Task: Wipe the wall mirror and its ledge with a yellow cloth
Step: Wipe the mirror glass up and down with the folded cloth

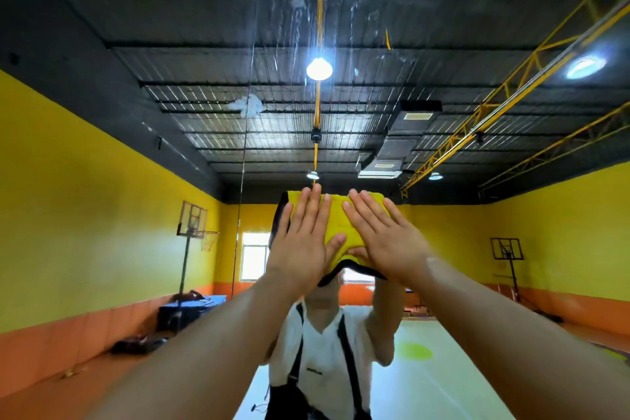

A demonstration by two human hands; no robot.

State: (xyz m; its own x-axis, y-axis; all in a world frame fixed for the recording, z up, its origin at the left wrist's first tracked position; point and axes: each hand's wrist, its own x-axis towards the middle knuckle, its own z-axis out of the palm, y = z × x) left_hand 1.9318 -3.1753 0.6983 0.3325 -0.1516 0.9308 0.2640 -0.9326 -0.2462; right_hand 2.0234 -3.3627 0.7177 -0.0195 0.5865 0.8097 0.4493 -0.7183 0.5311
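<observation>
Yellow cloth (335,218): spread flat against the wall mirror (341,27), below wet streaks on the glass; your left hand (303,239): fingers straight, palm pressing the cloth's left side; your right hand (385,235): likewise flat, pressing its right side, gripping nothing.

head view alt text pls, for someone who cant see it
The left hand and the right hand press a yellow cloth flat against a large wall mirror. Wet streaks and white foam patches mark the glass above, which reflects a gym with yellow walls, a black ceiling and basketball hoops.
</observation>
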